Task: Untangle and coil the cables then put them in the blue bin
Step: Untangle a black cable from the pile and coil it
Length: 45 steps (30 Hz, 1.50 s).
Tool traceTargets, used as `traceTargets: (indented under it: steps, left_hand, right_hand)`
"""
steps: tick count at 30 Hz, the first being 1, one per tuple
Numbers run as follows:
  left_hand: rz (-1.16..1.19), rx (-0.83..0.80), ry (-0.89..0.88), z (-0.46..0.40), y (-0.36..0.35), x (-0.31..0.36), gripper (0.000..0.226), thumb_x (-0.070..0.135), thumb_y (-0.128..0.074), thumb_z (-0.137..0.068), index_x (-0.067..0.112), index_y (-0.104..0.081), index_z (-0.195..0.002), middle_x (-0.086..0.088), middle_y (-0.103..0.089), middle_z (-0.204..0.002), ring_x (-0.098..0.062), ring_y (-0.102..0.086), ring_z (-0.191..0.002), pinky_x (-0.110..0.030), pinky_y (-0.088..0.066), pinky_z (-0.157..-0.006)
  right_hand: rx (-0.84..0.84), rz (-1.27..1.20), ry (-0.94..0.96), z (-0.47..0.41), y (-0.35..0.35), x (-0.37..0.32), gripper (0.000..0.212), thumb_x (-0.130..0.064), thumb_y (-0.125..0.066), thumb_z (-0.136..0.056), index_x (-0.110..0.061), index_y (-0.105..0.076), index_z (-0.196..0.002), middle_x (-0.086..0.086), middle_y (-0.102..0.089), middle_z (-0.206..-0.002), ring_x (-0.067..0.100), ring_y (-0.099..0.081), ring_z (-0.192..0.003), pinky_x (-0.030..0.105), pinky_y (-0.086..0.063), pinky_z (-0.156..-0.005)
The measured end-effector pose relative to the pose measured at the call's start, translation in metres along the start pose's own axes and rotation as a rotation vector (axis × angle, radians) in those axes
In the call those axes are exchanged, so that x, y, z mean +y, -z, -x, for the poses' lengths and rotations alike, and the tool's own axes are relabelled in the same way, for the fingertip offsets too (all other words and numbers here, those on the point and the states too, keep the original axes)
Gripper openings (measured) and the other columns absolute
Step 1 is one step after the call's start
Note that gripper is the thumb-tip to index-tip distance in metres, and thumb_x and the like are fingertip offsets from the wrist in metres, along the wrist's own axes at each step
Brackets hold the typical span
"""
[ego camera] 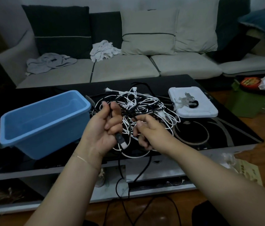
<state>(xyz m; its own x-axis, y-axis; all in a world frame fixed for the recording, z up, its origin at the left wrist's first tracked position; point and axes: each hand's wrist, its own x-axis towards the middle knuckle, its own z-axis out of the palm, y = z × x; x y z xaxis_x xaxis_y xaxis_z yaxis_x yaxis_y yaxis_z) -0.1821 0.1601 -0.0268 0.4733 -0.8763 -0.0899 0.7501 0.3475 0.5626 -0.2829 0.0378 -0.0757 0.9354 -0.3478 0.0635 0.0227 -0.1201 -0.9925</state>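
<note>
- Holding a black cable (112, 118) in the left hand (103, 128), palm up, fingers curled around it.
- Hanging below that hand, at 6 o'clock from the fingers: a black plug with a silver tip (121, 141).
- Pinching another black strand with the right hand (146, 129), thumb pressed on top, other fingers curled under.
- Lying on the black table (218, 128), right behind both hands at 12 o'clock: a big messy pile of white and black cables (138, 103), all knotted together.
- Sticking out of the pile at 11 o'clock: a white plug (108, 90).
- Dropping off the near table edge at 6 o'clock: black cables (120, 181) running down to the wood floor.
- Sitting on the table at 9 o'clock from the pile, just beside it: the blue bin (22, 111), nothing seen inside.
- Resting at 3 o'clock from the pile: a white lid or tray (198, 111) with small clear and black bits on top, maybe ties, too blurry to tell.
- Standing behind the table at 12 o'clock: a grey sofa (125, 67) with pillows and crumpled cloths (102, 49).
</note>
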Motion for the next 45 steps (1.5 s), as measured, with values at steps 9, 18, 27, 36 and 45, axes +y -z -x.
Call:
traceTargets:
  steps: [9,18,27,36,45]
  left_hand:
    - [-0.292,-0.007,-0.283,-0.003,0.004,-0.006,0.036,0.028,-0.027,-0.106,0.012,-0.049,-0.081,-0.019,-0.065,-0.124,-0.023,-0.067,-0.108,-0.029,-0.058,-0.078]
    - [-0.609,0.21,-0.66,-0.009,0.013,0.005,0.031,0.016,-0.029,-0.107,0.013,-0.048,-0.083,-0.009,-0.046,-0.144,-0.022,-0.059,-0.12,-0.033,-0.052,-0.096]
    - [-1.607,-0.024,-0.375,0.001,0.016,-0.006,0.03,0.013,-0.042,-0.102,0.026,-0.06,-0.082,0.017,-0.072,-0.085,-0.003,-0.07,-0.074,-0.014,-0.047,-0.068]
    - [-1.311,-0.187,-0.098,0.004,0.003,-0.023,0.056,0.037,-0.028,-0.105,0.011,-0.058,-0.065,0.0,-0.043,-0.044,-0.015,-0.037,-0.043,-0.026,-0.033,-0.05]
    - [-0.814,-0.259,0.088,0.001,0.008,-0.032,0.038,0.041,-0.038,-0.093,0.013,-0.042,-0.068,0.0,-0.041,-0.041,-0.022,-0.063,-0.052,-0.024,-0.051,-0.056]
  right_hand:
    - [-0.289,0.404,-0.119,0.011,-0.008,-0.004,0.059,-0.026,-0.041,-0.102,-0.047,-0.006,-0.145,0.003,-0.055,-0.07,0.013,-0.054,-0.051,0.023,-0.047,-0.047]
    - [-0.07,0.366,-0.114,0.012,-0.011,-0.006,0.019,-0.02,-0.041,-0.102,-0.018,-0.057,-0.093,-0.002,-0.052,-0.057,0.008,-0.05,-0.048,0.027,-0.044,-0.054]
    - [0.025,1.117,0.289,0.025,0.008,-0.025,0.027,-0.049,-0.04,-0.096,-0.035,-0.061,-0.105,-0.004,-0.07,-0.094,0.023,-0.063,-0.088,0.029,-0.031,-0.062]
    - [0.29,0.922,0.282,0.02,0.022,-0.029,0.052,-0.078,-0.037,-0.069,-0.029,-0.053,-0.08,-0.013,-0.055,-0.063,0.01,-0.053,-0.065,0.03,-0.033,-0.058]
    - [0.125,0.55,0.24,0.011,0.031,-0.018,0.055,-0.059,-0.038,-0.087,-0.01,-0.062,-0.08,0.01,-0.063,-0.074,0.021,-0.057,-0.071,0.046,-0.047,-0.072]
